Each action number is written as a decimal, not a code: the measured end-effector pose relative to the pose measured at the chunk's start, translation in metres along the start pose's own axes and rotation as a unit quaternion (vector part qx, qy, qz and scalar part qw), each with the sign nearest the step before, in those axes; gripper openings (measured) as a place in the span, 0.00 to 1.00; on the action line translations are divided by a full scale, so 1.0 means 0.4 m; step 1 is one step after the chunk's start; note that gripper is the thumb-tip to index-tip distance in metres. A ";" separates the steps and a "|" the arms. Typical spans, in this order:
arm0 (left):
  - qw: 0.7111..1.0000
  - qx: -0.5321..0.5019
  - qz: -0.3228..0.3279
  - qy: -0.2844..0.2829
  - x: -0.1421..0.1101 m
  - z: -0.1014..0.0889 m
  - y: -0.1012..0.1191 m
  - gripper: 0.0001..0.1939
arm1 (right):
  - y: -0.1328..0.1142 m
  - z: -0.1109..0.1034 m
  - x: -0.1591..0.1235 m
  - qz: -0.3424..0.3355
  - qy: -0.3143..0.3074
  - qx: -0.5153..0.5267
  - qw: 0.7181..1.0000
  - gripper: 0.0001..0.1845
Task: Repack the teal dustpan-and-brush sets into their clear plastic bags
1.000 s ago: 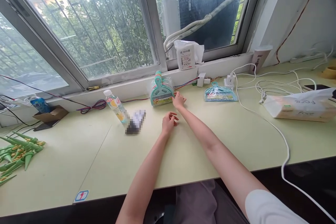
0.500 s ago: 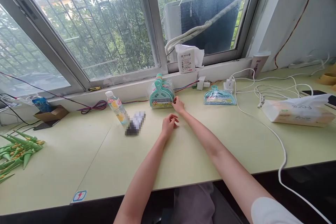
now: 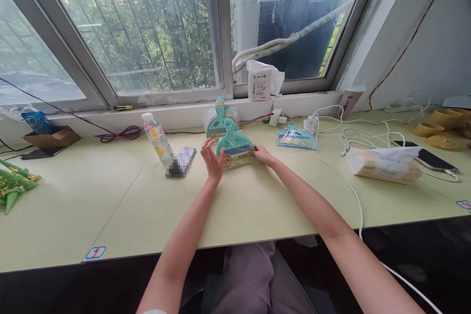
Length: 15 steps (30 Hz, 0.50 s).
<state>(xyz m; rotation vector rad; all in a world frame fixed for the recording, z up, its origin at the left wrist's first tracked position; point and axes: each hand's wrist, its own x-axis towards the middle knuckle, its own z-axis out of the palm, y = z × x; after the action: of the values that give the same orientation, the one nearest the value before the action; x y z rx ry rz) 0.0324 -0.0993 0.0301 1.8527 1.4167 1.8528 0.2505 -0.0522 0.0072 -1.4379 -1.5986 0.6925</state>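
Note:
A teal mini dustpan-and-brush set (image 3: pixel 235 146) in clear wrap stands on the table between my hands, its handle pointing up. My right hand (image 3: pixel 264 155) grips its lower right edge, some fingers hidden behind it. My left hand (image 3: pixel 212 161) is at its left edge with the fingers apart, the thumb overlapping the corner; whether it bears any weight I cannot tell. Right behind stands a stack of similar dustpan sets (image 3: pixel 217 125), partly covered by the front one. Another wrapped dustpan set (image 3: pixel 295 138) lies farther right.
Left of my hands stand a drink bottle (image 3: pixel 157 137) and a blurred-out item (image 3: pixel 181 163). To the right are a tissue pack (image 3: pixel 384 166), white cables (image 3: pixel 353 189), a phone (image 3: pixel 429 157) and a cup (image 3: pixel 349 102). Green cone-shaped pieces (image 3: pixel 13 184) lie far left.
One dustpan set has come forward from the stack, with my right hand on its right edge. My left hand has moved left and spread beside it. The view has shifted slightly.

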 end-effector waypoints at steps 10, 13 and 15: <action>0.866 -0.241 -0.310 -0.309 -0.022 0.019 -0.033 0.22 | 0.055 -0.088 -0.137 0.009 -0.026 0.122 0.992 0.19; 0.892 -0.232 -0.311 -0.231 -0.022 0.028 -0.041 0.20 | 0.039 -0.108 -0.150 -0.068 0.054 -0.021 0.996 0.23; 0.903 -0.227 -0.309 -0.193 -0.019 0.033 -0.051 0.21 | 0.017 -0.114 -0.165 -0.147 0.061 -0.133 0.978 0.19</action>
<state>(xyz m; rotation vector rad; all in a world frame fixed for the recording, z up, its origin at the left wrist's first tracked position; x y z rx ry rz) 0.0352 -0.0871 0.0079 1.2472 1.1209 1.2654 0.2917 -0.1216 0.0084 -1.3599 -1.8076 0.2196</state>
